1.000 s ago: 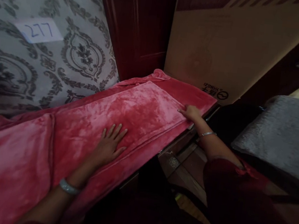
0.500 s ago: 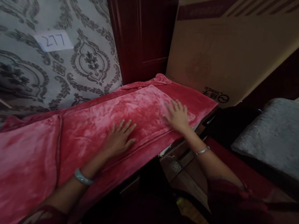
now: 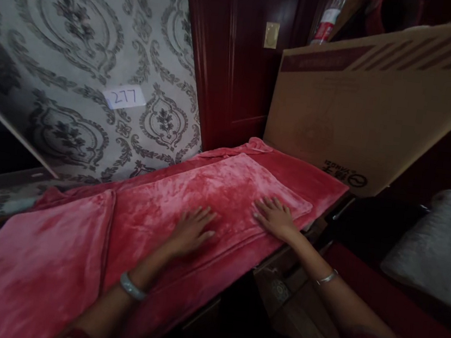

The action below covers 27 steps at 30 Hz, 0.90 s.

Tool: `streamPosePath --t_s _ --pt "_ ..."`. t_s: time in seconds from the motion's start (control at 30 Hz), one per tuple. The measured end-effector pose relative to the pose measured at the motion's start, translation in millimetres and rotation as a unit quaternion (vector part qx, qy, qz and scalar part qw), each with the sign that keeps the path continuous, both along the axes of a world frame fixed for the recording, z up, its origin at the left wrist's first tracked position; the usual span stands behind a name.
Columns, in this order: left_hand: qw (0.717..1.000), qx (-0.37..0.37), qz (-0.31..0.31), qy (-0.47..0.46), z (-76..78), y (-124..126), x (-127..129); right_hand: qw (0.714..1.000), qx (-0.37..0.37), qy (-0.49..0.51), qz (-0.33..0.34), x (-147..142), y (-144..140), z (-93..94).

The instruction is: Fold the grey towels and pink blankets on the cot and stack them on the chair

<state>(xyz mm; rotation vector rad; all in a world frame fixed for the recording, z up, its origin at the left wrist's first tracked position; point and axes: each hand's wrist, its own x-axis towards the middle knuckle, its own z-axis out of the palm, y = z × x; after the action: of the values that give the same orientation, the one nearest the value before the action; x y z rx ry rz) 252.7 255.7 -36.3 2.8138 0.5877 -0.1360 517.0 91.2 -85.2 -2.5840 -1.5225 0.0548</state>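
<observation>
Head view: both hands lie flat, fingers spread, gripping nothing — the left hand [image 3: 190, 231] presses palm-down on the middle of the folded upper layer of a red blanket [image 3: 53, 263], and the right hand [image 3: 275, 218] rests the same way just to its right, near that layer's far corner. Pressed flat like this, the palms seem placed to hold the fold down and keep the plush smooth rather than to lift it. Each wrist carries a bangle, a pale thick one [image 3: 131, 287] on the left, a thin silver one [image 3: 328, 277] on the right.

The blanket is spread along a narrow bench whose front edge it overhangs; it is velvety, pinkish-red, with a mottled sheen and a doubled layer on top edged by a seam. Behind it stands a patterned grey panel [image 3: 61, 33] bearing a paper label reading 277 [image 3: 124, 97], then a dark red door, and a cardboard box [image 3: 365, 104] leaning at the blanket's far end. A grey cushion [image 3: 437, 250] sits well apart to the right.
</observation>
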Motion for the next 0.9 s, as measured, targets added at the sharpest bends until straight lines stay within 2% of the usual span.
streamPosePath --t_s 0.1,0.17,0.23,0.3,0.4,0.47,0.9 --pt "0.993 0.079 0.090 0.001 13.7 39.9 -3.7 0.998 0.043 -0.021 0.034 -11.8 27.0 16.0" --pt "0.980 0.129 0.149 -0.002 16.0 63.3 -5.6 0.995 0.059 -0.029 0.077 -21.2 45.0 17.0" --pt "0.967 0.159 0.201 0.004 10.3 79.2 -8.6 0.993 0.050 -0.026 0.106 -27.2 57.6 9.6" --pt "0.956 0.174 0.234 0.016 -2.0 87.0 -12.4 0.992 0.037 -0.022 0.121 -28.5 63.4 -2.1" --pt "0.952 0.192 0.240 0.017 -21.3 89.6 -17.4 0.991 0.039 -0.025 0.124 -24.6 63.6 -16.0" --pt "0.951 0.200 0.234 0.009 -28.0 89.4 -18.8 0.991 0.041 -0.026 0.126 -21.7 62.1 -19.5" --pt "0.956 0.180 0.233 0.000 -25.6 89.2 -18.0 0.991 0.045 -0.013 0.124 -18.2 61.2 -20.5"
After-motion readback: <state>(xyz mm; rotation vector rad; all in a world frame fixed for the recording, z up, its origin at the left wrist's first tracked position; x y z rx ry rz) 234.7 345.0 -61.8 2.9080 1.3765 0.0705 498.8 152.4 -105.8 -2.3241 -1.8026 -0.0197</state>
